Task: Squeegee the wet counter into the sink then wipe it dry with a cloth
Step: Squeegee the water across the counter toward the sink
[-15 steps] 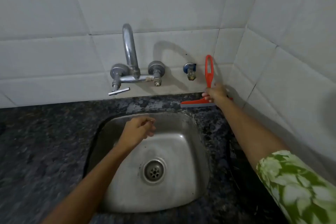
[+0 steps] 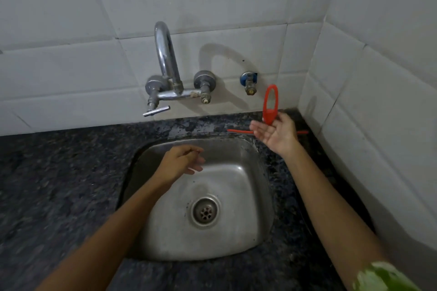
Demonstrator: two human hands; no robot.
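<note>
A red squeegee (image 2: 271, 104) stands on its blade at the back right of the dark speckled counter (image 2: 59, 172), handle upright near the tiled wall. My right hand (image 2: 275, 133) is in front of its handle base, palm turned up, fingers spread and not closed around it. Part of the blade is hidden behind that hand. My left hand (image 2: 182, 162) hovers over the steel sink (image 2: 246, 196) with fingers loosely curled and nothing in it. No cloth is in view.
A chrome wall tap (image 2: 165, 61) arches over the sink's back edge, with a small blue-capped valve (image 2: 248, 82) to its right. White tiled walls meet in a corner at the right. The drain (image 2: 205, 212) sits in the basin's middle.
My right hand has let go of the squeegee handle and turned palm up. The squeegee handle now looks lower and shorter against the wall. The left hand has barely moved.
</note>
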